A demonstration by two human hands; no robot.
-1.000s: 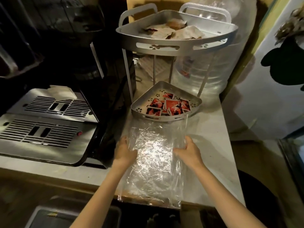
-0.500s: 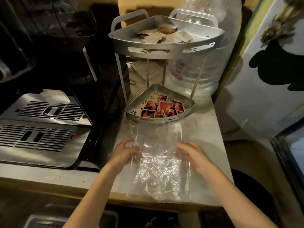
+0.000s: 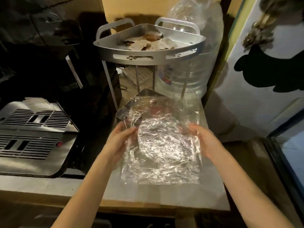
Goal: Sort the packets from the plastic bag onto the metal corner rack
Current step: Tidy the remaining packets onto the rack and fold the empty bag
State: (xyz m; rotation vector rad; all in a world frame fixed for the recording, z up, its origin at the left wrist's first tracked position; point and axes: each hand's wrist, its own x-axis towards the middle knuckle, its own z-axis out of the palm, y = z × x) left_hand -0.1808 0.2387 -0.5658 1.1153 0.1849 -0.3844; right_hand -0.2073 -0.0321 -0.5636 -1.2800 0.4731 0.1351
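Observation:
A clear crinkled plastic bag [image 3: 162,148] is lifted off the counter, held by its two sides. My left hand [image 3: 120,139] grips its left edge and my right hand [image 3: 203,141] grips its right edge. The bag looks empty and covers most of the lower shelf [image 3: 122,111] of the metal corner rack [image 3: 148,59]; red packets [image 3: 156,110] show only faintly through it. The top shelf holds several beige and brown packets [image 3: 148,42].
A steel machine with slotted grilles [image 3: 31,129] fills the left. A large clear water bottle [image 3: 190,76] stands behind the rack. The counter's front edge [image 3: 148,204] runs below my arms. A white door [image 3: 263,71] is at the right.
Both hands have raised the bag off the counter and moved it forward. It now hangs over the lower shelf and hides the red packets that were in plain sight before.

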